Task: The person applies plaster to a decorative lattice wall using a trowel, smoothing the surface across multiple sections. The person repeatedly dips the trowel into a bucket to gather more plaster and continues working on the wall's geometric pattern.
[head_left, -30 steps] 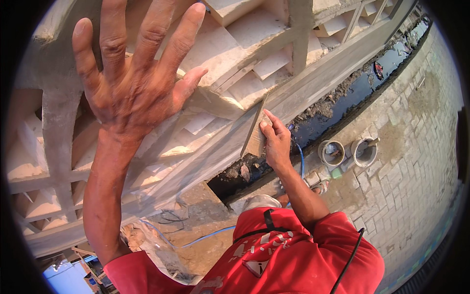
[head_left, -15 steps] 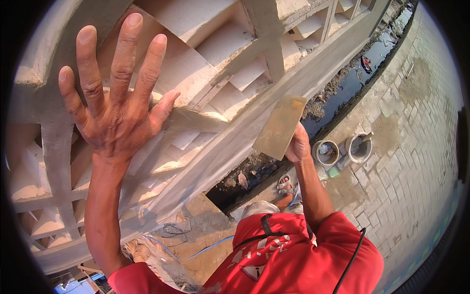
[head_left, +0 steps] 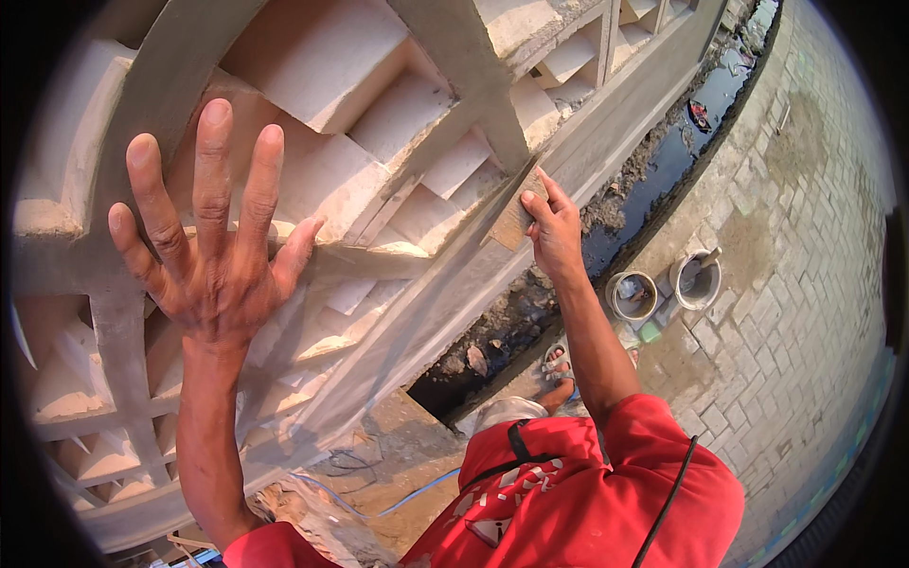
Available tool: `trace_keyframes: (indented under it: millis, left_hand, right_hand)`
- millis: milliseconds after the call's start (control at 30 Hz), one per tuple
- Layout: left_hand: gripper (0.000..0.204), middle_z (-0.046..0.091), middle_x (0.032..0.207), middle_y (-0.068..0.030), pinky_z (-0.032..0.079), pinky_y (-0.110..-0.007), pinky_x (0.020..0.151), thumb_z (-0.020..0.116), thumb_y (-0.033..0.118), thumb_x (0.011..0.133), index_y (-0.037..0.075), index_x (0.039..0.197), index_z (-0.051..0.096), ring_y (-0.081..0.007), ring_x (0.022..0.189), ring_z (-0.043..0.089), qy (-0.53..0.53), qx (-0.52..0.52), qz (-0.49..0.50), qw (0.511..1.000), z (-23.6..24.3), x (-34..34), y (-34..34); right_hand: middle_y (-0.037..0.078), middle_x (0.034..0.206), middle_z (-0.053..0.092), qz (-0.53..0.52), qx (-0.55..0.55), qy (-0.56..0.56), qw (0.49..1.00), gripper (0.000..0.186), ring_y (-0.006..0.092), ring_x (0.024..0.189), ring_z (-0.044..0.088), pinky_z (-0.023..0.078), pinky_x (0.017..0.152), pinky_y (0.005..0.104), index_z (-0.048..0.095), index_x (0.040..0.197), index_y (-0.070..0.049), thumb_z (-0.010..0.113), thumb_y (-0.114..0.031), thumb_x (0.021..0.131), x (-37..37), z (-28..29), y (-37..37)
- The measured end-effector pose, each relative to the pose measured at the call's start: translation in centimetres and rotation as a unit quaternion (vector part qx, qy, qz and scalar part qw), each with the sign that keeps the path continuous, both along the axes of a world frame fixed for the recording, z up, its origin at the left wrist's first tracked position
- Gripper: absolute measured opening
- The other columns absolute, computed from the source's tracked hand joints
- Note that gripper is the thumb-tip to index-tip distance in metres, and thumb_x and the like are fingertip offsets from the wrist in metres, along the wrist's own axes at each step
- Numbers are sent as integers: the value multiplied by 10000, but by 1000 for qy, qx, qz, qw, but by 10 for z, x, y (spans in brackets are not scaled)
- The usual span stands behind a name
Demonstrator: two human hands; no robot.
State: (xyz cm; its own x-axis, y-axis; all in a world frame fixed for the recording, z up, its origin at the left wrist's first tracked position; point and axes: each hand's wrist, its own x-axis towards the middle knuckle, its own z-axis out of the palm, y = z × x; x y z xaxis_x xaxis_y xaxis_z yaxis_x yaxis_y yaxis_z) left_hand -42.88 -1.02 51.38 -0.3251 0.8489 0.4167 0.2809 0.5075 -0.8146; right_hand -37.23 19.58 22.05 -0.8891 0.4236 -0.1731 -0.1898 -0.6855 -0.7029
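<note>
My left hand is raised with its fingers spread in front of a concrete lattice wall with deep, pale recesses. Whether the palm touches the wall cannot be told. My right hand grips a thin, flat rectangular scraper, greyish brown, with thumb and fingers on its near end. The scraper is tilted nearly edge-on against the smooth grey band along the bottom of the lattice. Its far edge lies at the lattice frame; any handle is hidden.
A ditch with dark water runs along the wall's foot, with rubble at its side. Two buckets stand on the brick paving at right. My sandalled foot is beside the ditch. A blue hose lies below.
My right hand has moved up and left, turning the scraper from broadside to nearly edge-on against the wall. My left hand, still spread, sits lower in view.
</note>
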Motion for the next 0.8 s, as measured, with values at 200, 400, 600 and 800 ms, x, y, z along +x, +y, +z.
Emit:
trace_keyframes:
  millis: [200,400,600,800]
  left_hand:
    - [631,375,1469,27,11,-428,1160,516,635,802,331,1354,471,-310,1389,254,5,-4,-21,1000,0,-4,-2]
    - [611,398,1454,36,31,-443,1157,501,645,804,343,1335,492,-324,1376,282,16,-10,-1,1000,0,-2,1]
    - [609,347,1485,14,7,-428,1158,439,647,846,326,1363,462,-310,1395,235,16,-17,-19,1000,1,-2,-1]
    - [613,344,1487,12,6,-427,1158,432,657,846,327,1363,461,-311,1393,238,15,-18,-15,1000,1,-3,1]
  right_hand:
    - [202,1262,500,-12,22,-27,999,624,221,1066,561,569,735,334,344,1377,77,616,-137,857,-5,10,-35]
    - [160,1245,541,79,116,-58,988,583,206,1101,537,538,704,321,424,1346,56,633,-153,843,36,4,-66]
    - [133,1142,592,11,101,-93,990,566,166,934,587,519,656,292,444,1338,44,617,-166,842,24,21,-6]
    - [170,1177,579,-23,88,-36,995,564,190,1014,571,492,827,308,451,1327,58,620,-170,840,-5,1,-30]
